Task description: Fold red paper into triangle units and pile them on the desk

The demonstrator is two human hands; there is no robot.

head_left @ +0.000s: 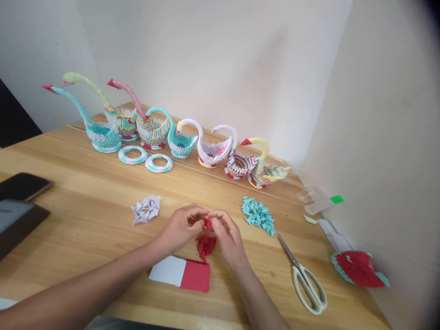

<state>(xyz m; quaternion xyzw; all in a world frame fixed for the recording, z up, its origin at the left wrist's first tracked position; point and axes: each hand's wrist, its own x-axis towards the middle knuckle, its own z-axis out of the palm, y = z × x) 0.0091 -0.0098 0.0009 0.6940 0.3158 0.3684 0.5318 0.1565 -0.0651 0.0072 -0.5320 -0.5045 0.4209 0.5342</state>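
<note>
My left hand (185, 224) and my right hand (225, 233) meet at the fingertips, both pinching a small red paper piece (207, 223) just above the table. Its exact folds are mostly hidden by my fingers. Right below it lies a small heap of folded red paper pieces (206, 246). Nearer me are a white paper sheet (168, 271) and a red paper sheet (195, 276), side by side. Folded pale grey paper pieces (146, 209) are piled left of my hands, and a pile of turquoise paper pieces (258, 215) is to the right.
Several folded-paper swans (180, 145) line the back of the wooden table, with two paper rings (158, 163) before them. Scissors (302, 277) lie at right, near a red and turquoise paper object (357, 269). A phone (24, 185) rests at left. Walls close off the back and right.
</note>
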